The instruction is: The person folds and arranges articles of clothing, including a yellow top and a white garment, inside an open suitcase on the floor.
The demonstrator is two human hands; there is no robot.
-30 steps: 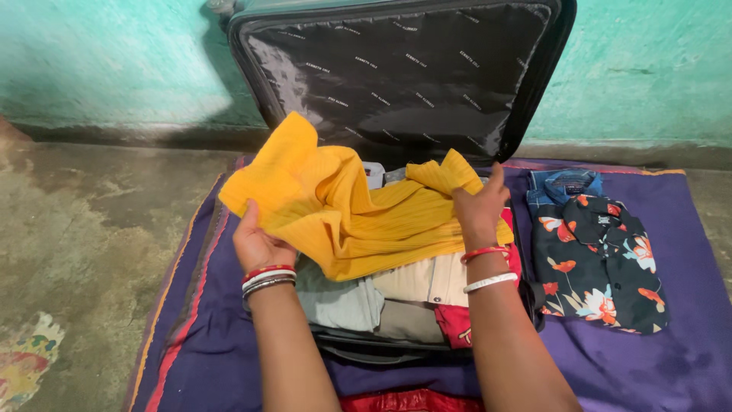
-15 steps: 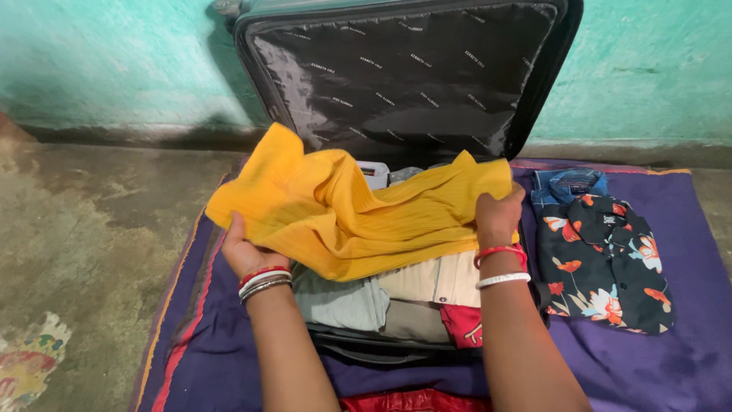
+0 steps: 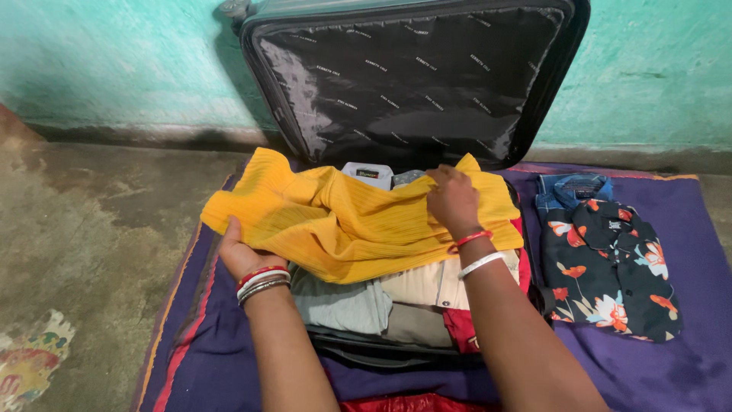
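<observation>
A yellow ribbed garment [image 3: 343, 221] lies spread across the top of an open suitcase [image 3: 412, 84], covering most of the folded clothes packed inside. The left hand [image 3: 240, 255] sits at the garment's near left edge, palm up under the cloth with the fingers hidden beneath it, so it grips the fabric from below; how tightly the fingers close cannot be told. The right hand [image 3: 451, 200] rests on top of the garment toward its far right part, fingers curled and pinching a fold of the yellow cloth. Both wrists carry red and white bangles. Below the garment's near edge show a grey-green folded piece [image 3: 343, 305], a cream folded piece [image 3: 431, 282] and a red piece [image 3: 461, 328], all lying side by side in the suitcase's lower half. The suitcase lid stands upright against a turquoise wall [image 3: 114, 61], its dark lining facing the camera. The suitcase rests on a purple mat [image 3: 671, 358] on a rough concrete floor [image 3: 84, 221]. On the mat just right of the suitcase lies a folded dark floral shirt [image 3: 610, 267], with a blue denim shirt [image 3: 572, 187] partly under its far end.
</observation>
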